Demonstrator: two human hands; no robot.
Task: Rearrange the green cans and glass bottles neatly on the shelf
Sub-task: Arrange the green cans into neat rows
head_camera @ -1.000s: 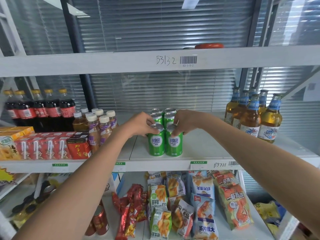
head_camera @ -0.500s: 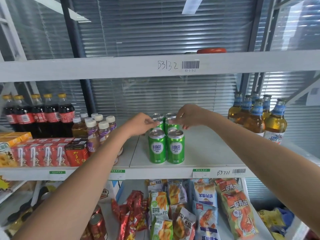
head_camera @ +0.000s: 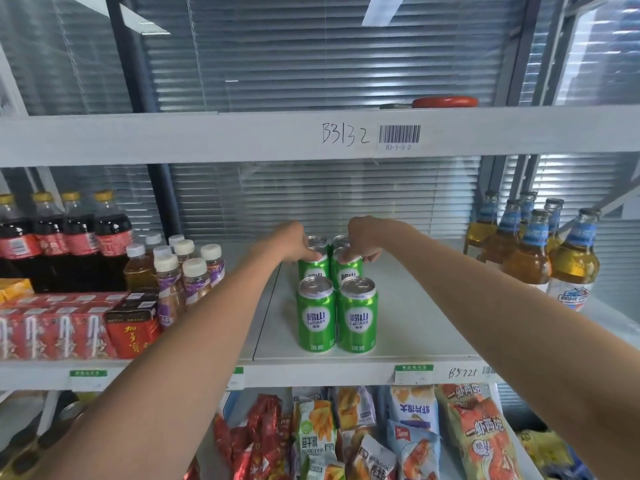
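Observation:
Several green cans (head_camera: 336, 315) stand in two columns on the middle of the white shelf (head_camera: 408, 327). The front pair stands free near the shelf edge. My left hand (head_camera: 292, 242) grips the top of the left can in the second row (head_camera: 313, 268). My right hand (head_camera: 363, 239) grips the top of the right can in that row (head_camera: 347, 270). More cans behind are mostly hidden by my hands. Several glass bottles (head_camera: 540, 251) with amber drink and blue neck labels are clustered at the shelf's right end.
At the left stand dark cola bottles (head_camera: 65, 237), small white-capped bottles (head_camera: 183, 271) and red drink cartons (head_camera: 69, 327). An upper shelf beam (head_camera: 207, 136) runs overhead. Snack bags (head_camera: 398, 434) fill the shelf below. Bare shelf lies between the cans and the glass bottles.
Both hands moved back from the front pair of cans to the second row and closed on those cans' tops. The front pair stays near the shelf edge.

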